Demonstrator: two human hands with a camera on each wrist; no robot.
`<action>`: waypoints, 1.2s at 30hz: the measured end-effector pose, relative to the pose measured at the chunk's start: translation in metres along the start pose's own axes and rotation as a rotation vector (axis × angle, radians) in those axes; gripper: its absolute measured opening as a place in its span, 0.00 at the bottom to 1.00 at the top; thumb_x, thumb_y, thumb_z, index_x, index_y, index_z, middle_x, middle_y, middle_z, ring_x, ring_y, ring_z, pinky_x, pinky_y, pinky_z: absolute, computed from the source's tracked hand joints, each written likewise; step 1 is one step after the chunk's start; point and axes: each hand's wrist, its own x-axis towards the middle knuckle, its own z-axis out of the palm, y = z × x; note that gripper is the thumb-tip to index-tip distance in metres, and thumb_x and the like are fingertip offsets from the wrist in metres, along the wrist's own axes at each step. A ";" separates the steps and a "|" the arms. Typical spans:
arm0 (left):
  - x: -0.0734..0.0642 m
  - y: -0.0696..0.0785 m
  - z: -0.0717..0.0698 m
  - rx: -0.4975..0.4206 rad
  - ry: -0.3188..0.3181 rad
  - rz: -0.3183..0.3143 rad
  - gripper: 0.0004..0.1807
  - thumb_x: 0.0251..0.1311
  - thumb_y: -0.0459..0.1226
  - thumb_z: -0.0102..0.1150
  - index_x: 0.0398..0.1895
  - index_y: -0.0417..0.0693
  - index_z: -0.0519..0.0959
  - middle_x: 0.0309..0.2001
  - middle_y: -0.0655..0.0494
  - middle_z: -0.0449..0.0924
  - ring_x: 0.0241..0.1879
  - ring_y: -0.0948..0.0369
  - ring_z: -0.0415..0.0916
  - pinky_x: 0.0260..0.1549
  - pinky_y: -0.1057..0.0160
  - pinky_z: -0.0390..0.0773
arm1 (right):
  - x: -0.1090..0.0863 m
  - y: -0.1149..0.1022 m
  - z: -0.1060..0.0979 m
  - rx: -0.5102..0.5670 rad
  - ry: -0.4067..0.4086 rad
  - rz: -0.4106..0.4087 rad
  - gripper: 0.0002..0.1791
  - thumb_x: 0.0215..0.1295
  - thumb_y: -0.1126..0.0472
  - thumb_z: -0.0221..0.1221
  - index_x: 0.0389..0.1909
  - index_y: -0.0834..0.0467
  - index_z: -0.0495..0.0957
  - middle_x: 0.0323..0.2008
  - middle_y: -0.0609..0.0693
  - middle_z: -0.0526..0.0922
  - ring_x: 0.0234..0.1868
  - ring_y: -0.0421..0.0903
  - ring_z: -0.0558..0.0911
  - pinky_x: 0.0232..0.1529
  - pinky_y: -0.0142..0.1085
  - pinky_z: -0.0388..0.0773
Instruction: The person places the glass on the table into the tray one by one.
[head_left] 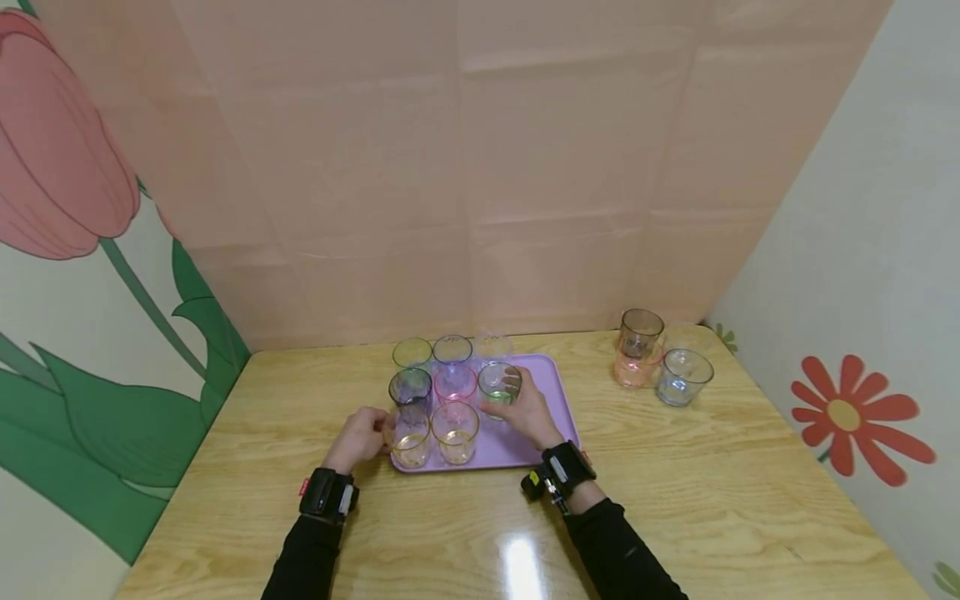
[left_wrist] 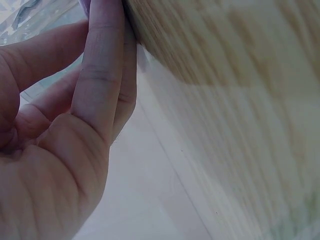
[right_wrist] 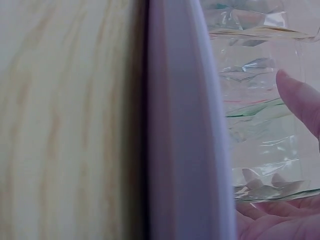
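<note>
A lilac tray (head_left: 551, 400) on the wooden table carries several clear glasses with tinted rims. My right hand (head_left: 528, 408) grips a green-rimmed glass (head_left: 497, 392) at the tray's right part, thumb on one side and fingers on the other. In the right wrist view, the thumb (right_wrist: 302, 102) stands beside that glass. My left hand (head_left: 363, 435) is at the tray's front-left edge, its fingertips by an amber-tinted glass (head_left: 411, 437). In the left wrist view, long fingers (left_wrist: 97, 65) reach up to the tray's edge, with clear glass behind; their hold is hidden.
Beside the amber-tinted glass stands a yellow-rimmed one (head_left: 455, 437); behind are a dark-rimmed glass (head_left: 410, 387) and a pink-rimmed glass (head_left: 455, 383). At the table's back right stand a smoky glass (head_left: 641, 333) above a pink one (head_left: 633, 371), and a bluish glass (head_left: 682, 379).
</note>
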 end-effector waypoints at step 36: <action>-0.001 0.003 -0.001 0.011 -0.003 -0.016 0.09 0.57 0.18 0.53 0.32 0.35 0.80 0.29 0.52 0.75 0.30 0.58 0.75 0.29 0.62 0.82 | -0.004 0.003 -0.033 -0.046 -0.169 0.038 0.59 0.49 0.75 0.71 0.77 0.71 0.43 0.73 0.73 0.57 0.73 0.70 0.60 0.72 0.56 0.59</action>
